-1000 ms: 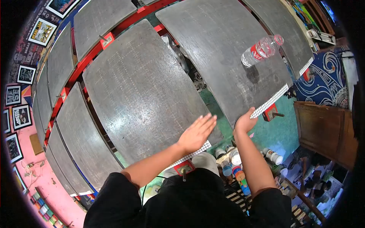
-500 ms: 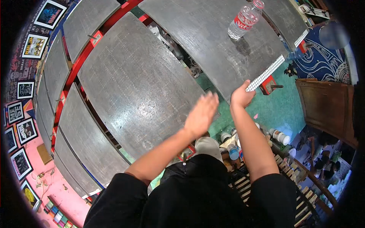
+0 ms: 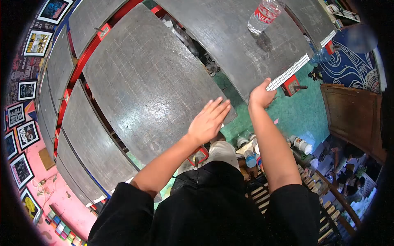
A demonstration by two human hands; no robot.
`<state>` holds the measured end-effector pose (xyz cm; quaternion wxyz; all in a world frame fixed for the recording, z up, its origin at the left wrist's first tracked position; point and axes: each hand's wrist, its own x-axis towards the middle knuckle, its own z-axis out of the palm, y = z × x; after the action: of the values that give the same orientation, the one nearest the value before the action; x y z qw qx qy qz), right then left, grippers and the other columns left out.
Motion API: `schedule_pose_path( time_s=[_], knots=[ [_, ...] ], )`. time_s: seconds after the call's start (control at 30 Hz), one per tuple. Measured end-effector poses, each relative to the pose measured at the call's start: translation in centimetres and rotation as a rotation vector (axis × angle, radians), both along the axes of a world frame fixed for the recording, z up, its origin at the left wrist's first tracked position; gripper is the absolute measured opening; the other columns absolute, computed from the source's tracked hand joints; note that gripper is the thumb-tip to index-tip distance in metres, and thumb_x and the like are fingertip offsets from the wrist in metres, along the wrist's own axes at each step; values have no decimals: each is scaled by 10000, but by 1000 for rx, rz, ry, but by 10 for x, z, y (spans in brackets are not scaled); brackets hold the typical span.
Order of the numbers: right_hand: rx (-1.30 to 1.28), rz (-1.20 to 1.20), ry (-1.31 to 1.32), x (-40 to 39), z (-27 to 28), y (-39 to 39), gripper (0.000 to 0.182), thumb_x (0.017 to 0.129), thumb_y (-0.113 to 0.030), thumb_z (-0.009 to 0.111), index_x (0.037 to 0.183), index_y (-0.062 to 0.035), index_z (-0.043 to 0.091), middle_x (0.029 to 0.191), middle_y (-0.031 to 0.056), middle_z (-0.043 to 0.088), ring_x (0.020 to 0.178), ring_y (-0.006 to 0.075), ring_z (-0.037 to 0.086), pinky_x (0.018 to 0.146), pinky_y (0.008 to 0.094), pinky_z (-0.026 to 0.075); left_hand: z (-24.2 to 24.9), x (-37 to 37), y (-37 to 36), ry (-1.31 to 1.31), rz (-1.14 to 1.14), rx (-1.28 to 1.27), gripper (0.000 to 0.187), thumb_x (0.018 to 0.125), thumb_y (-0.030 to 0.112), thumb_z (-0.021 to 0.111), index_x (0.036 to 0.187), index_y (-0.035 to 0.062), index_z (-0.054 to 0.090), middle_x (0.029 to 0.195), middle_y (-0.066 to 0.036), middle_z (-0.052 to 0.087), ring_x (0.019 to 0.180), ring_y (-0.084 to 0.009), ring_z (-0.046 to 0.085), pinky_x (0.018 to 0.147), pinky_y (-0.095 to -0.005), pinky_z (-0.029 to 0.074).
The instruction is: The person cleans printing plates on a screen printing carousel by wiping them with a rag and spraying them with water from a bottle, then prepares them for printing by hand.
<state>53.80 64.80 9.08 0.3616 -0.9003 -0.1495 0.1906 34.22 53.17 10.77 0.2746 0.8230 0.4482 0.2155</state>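
My left hand (image 3: 209,121) lies with its fingers stretched out at the near right edge of a large grey board (image 3: 141,80). It appears to rest flat on that surface and holds nothing. At the corner of a second grey board (image 3: 230,39), my right hand (image 3: 261,95) is closed round the edge, thumb on top and its other fingers mostly hidden. A strip with a black-and-white grid (image 3: 289,72) runs along that board's edge, starting beside my right thumb. Farther back on the same board stands a clear plastic bottle (image 3: 264,17) with a red label.
Red metal framing (image 3: 78,78) with protruding bolts carries several more grey boards. Gaps separate them. Jars and tubs (image 3: 301,145) sit low at the right, near a slatted wooden rack (image 3: 262,201). A brown wooden panel (image 3: 351,110) stands on the green floor (image 3: 303,108).
My left hand has moved left and down, from blurred above the gap to flat at the board's edge. My right hand keeps its hold on the corner. The view has shifted slightly.
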Motion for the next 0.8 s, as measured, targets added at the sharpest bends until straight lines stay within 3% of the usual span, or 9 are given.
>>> schedule_pose_path(
  time_s=[0.1,0.13,0.17,0.27,0.37,0.5,0.6,0.73,0.8],
  knots=[
    [2,-1,-1,0,-1,-1,676,1026,-523,555,1269,106,584,1259,314,652,1169,474,627,1016,521,472,35,-68,28,300,130,-72,556,875,12,584,1430,50,598,1523,-151,557,1486,-382,443,1259,-523,316],
    [13,-2,-6,0,-3,1,679,1026,-527,551,1270,106,582,1270,311,651,1170,471,628,1017,516,473,-5,-119,44,375,218,236,542,873,58,584,1414,60,621,1530,-151,552,1471,-382,456,1259,-527,308],
    [1,6,-6,2,-7,-3,679,1026,-527,551,1270,106,582,1270,311,651,1170,471,628,1017,516,473,-4,-164,73,498,391,253,497,948,84,546,1442,59,602,1551,-164,536,1490,-385,432,1267,-519,287],
    [-15,10,4,-1,-3,1,699,1043,-542,511,1335,92,533,1309,310,638,1196,472,624,1012,529,482,-26,-312,129,379,807,253,458,1044,138,507,1488,33,553,1586,-189,496,1499,-411,411,1256,-518,299],
    [30,22,34,1,-6,0,710,1042,-546,511,1336,99,536,1333,324,619,1209,482,614,1023,535,476,-28,-296,113,378,987,262,461,1026,118,519,1474,19,559,1547,-206,533,1466,-418,449,1242,-513,325],
    [24,15,-53,5,-18,0,723,1036,-555,528,1293,120,557,1330,336,618,1206,498,610,1032,543,473,3,-145,-20,322,403,87,517,952,37,545,1468,48,563,1567,-177,505,1494,-427,410,1263,-566,283],
    [49,20,-46,6,-18,1,755,1031,-569,541,1314,130,552,1292,339,638,1184,495,623,1021,536,482,19,-150,-103,192,172,-157,557,889,25,603,1444,69,583,1557,-147,514,1501,-390,412,1244,-574,320],
    [13,36,-8,10,-18,0,745,1029,-565,556,1305,127,561,1287,334,647,1175,483,632,1014,523,488,9,-273,-42,459,505,59,531,931,9,575,1459,60,577,1573,-186,494,1508,-427,389,1252,-574,290],
    [40,75,-9,13,-21,-2,747,1029,-565,557,1302,131,560,1292,334,645,1174,479,634,1013,522,488,-4,-351,17,344,773,225,467,999,24,536,1465,36,569,1559,-204,513,1496,-453,395,1254,-552,286]
  ],
)
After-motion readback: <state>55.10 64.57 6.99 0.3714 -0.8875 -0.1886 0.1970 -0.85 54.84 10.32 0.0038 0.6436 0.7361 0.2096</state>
